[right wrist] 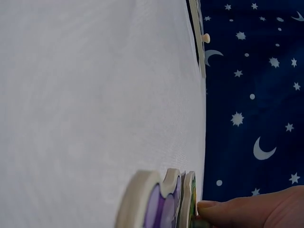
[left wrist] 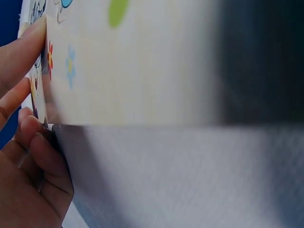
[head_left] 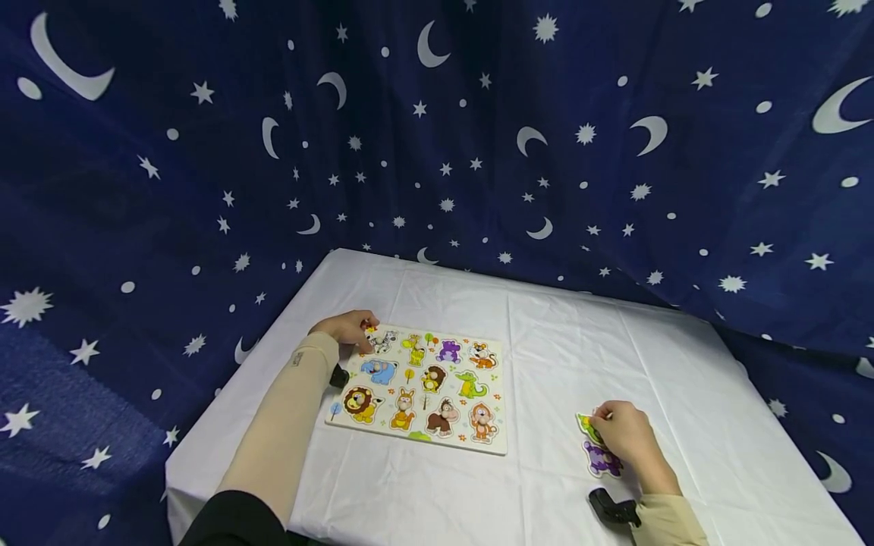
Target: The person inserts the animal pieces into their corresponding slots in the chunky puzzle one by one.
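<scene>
The flat puzzle board point(head_left: 501, 413) with cartoon animal shapes lies on the table, left of centre. At its far left corner, my left hand point(head_left: 344, 330) grips the board's edge beside the zebra picture. The left wrist view shows the thumb point(left wrist: 26, 50) on the board's face and other fingers curled at its edge. To the right of the board, my right hand point(head_left: 628, 436) pinches a green puzzle piece point(head_left: 583, 425). Just nearer to me is a purple puzzle piece point(head_left: 601, 459). The right wrist view shows the two pieces close together; whether they overlap I cannot tell.
A white cloth point(head_left: 546, 349) covers the table. Dark blue curtains point(head_left: 478, 152) with moons and stars hang behind it and at the sides. Black wrist-camera mounts point(head_left: 611, 509) show by the wrists. A small knob point(right wrist: 205, 38) sticks up from the board.
</scene>
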### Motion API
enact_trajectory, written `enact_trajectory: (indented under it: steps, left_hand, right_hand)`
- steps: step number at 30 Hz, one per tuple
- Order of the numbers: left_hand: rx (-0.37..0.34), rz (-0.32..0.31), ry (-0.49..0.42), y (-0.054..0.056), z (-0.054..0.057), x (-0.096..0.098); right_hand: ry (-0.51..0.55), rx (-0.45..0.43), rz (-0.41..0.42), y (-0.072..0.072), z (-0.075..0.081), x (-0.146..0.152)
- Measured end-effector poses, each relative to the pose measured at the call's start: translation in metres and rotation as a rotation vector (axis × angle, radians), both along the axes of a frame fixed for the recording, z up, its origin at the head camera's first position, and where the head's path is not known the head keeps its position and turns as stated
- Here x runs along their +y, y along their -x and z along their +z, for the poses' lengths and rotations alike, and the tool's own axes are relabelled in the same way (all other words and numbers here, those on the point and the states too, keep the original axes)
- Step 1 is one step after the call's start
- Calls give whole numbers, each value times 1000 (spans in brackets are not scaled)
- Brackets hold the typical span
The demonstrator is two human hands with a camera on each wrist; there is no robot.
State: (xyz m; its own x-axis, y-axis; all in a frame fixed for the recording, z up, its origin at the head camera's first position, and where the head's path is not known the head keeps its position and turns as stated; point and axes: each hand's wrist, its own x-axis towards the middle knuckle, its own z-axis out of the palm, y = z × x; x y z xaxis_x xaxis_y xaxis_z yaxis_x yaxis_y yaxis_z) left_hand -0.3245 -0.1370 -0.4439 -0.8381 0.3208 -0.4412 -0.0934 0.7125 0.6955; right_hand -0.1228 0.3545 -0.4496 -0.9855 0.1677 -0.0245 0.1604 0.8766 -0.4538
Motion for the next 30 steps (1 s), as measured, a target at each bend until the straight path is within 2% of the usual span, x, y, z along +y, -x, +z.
enact_trajectory:
  steps: [15,22,30]
  left_hand:
    - [2,2,16,-4,4,2]
    - [33,-12,14,-6,2,3]
    - [32,-6,26,-5,1,2]
  right_hand:
    - [13,24,88,4,2,-11]
    - [55,20,108,5,0,-18]
    - [59,37,160,6,-2,-23]
